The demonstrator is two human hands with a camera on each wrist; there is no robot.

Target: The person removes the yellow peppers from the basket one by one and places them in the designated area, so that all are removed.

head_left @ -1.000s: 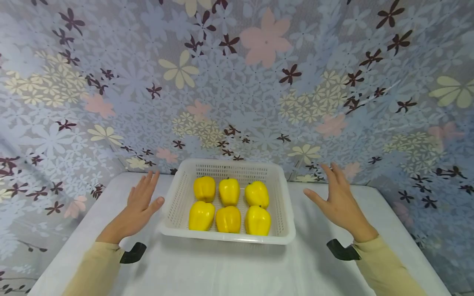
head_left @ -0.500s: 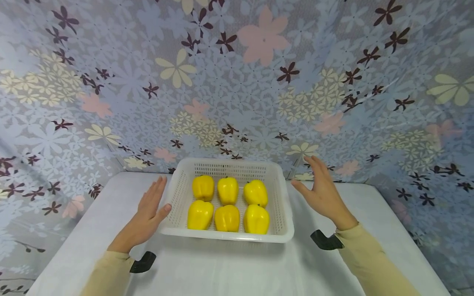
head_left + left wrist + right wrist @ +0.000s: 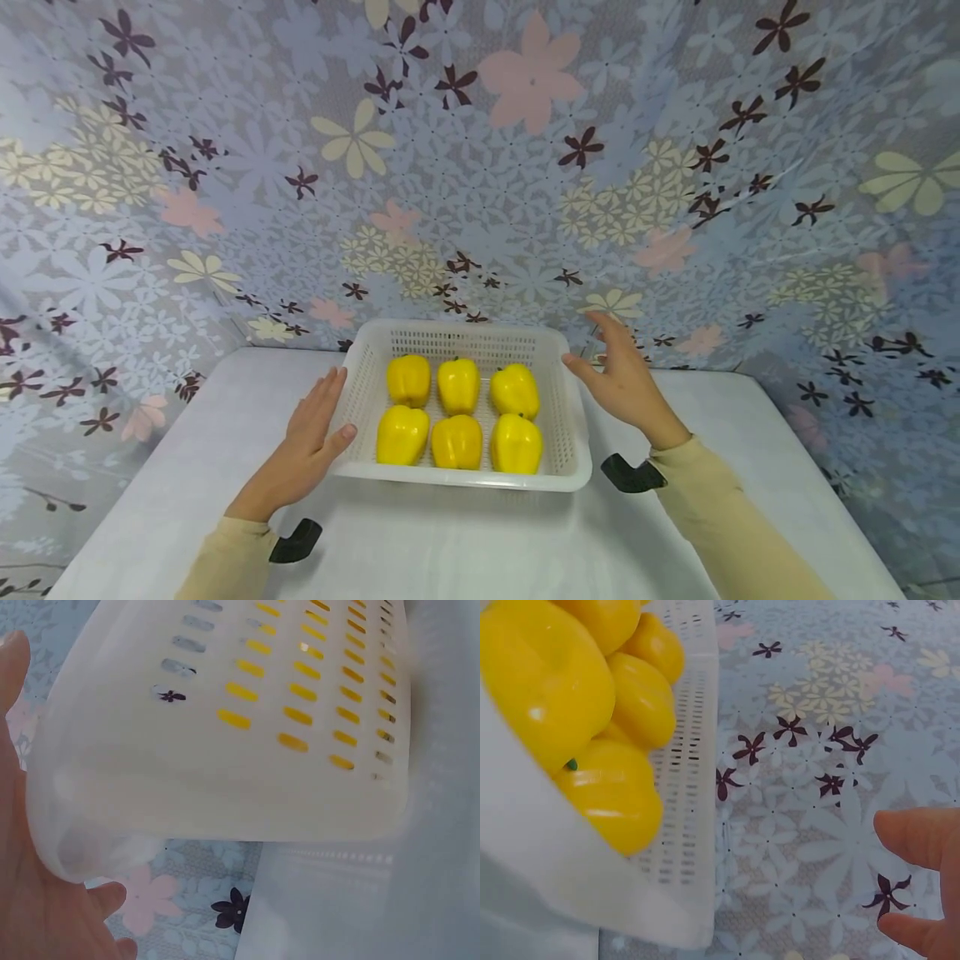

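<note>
A white perforated plastic basket [image 3: 457, 477] stands on the table, and in it several yellow bell peppers [image 3: 402, 435] lie in two rows. My left hand [image 3: 306, 442] is at the basket's left rim with its fingers extended and thumb over the edge. In the left wrist view, that hand lies along the rim, fingertips right at the basket's corner. My right hand [image 3: 622, 379] hovers just beyond the right rim, thumb and fingers spread and holding nothing. The right wrist view has the right thumb and a finger [image 3: 915, 836] apart from the basket wall [image 3: 686, 855].
The table [image 3: 465, 550] has a white cover. A floral-patterned curtain [image 3: 480, 208] rises right behind the basket and along both sides. Each wrist carries a black strap mount [image 3: 633, 473].
Both hands have come inward toward the basket, the right from farther out and the left up to the rim. The view has shifted slightly; the basket and peppers keep their place.
</note>
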